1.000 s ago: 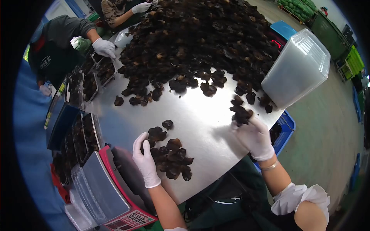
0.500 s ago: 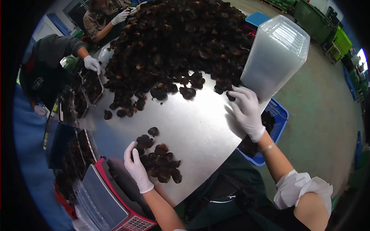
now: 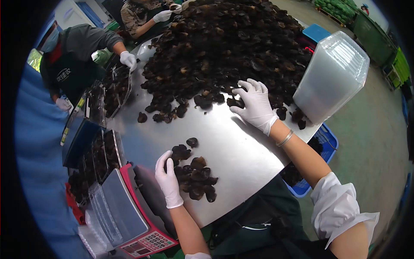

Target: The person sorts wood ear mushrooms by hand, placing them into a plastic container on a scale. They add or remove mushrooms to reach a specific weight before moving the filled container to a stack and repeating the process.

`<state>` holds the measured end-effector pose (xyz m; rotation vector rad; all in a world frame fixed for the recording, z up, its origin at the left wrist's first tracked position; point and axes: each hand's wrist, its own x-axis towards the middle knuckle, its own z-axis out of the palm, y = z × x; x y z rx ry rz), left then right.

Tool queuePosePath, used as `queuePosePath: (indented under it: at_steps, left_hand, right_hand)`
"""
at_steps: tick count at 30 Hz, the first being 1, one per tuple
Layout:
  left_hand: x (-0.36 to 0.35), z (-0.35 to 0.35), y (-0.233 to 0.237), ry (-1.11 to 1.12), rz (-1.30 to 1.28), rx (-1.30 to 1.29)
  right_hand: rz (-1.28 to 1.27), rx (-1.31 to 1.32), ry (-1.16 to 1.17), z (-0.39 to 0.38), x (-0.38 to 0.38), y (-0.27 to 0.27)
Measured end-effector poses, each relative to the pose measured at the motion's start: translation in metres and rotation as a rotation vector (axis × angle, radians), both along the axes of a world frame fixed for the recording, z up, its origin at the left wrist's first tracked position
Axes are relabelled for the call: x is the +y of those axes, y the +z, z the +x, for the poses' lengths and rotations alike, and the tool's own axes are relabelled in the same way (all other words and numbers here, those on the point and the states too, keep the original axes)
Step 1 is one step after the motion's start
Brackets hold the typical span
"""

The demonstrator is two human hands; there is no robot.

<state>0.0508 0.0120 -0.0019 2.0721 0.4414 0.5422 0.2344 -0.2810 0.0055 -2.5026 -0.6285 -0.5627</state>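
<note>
A big heap of dark mushrooms (image 3: 228,47) covers the far half of a round steel table (image 3: 233,146). My right hand (image 3: 254,103), in a white glove, reaches out with fingers spread at the near edge of the heap, over a few loose mushrooms. My left hand (image 3: 167,180), gloved too, rests flat on the table against the left side of a small pile of mushrooms (image 3: 194,177) near me. Neither hand grips anything.
A tall stack of clear plastic trays (image 3: 334,75) stands at the table's right edge. A red scale (image 3: 129,216) and filled trays (image 3: 97,151) sit at the left. Two gloved co-workers (image 3: 73,47) work at the far left. A blue crate (image 3: 319,151) sits below the table at the right.
My right hand left the stack of clear trays and moved left to the edge of the big heap. My left hand stayed by the small pile.
</note>
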Motion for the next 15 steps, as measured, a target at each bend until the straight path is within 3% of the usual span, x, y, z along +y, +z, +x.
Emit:
queuePosePath:
  at_steps: [3, 5, 7, 9, 11, 15]
  left_hand:
    - [-0.001, -0.001, 0.002, 0.001, -0.005, 0.002]
    - [-0.001, 0.000, 0.003, -0.021, 0.000, -0.005]
    - [0.001, -0.001, 0.001, -0.027, 0.048, 0.004]
    - [-0.001, -0.001, 0.004, -0.025, 0.061, -0.001]
    - [-0.002, -0.001, 0.005, -0.027, 0.047, 0.013]
    - [-0.002, -0.001, 0.004, -0.031, 0.030, 0.021]
  right_hand:
    - [-0.114, -0.025, 0.009, 0.002, 0.009, -0.009]
    - [0.057, -0.129, -0.039, 0.006, 0.008, -0.021]
    - [0.268, -0.031, -0.050, 0.000, -0.002, -0.014]
    - [0.250, -0.138, -0.050, -0.007, -0.011, -0.012]
    - [0.316, -0.064, -0.007, -0.012, -0.015, -0.012]
    - [0.118, -0.073, 0.078, -0.012, 0.003, -0.002]
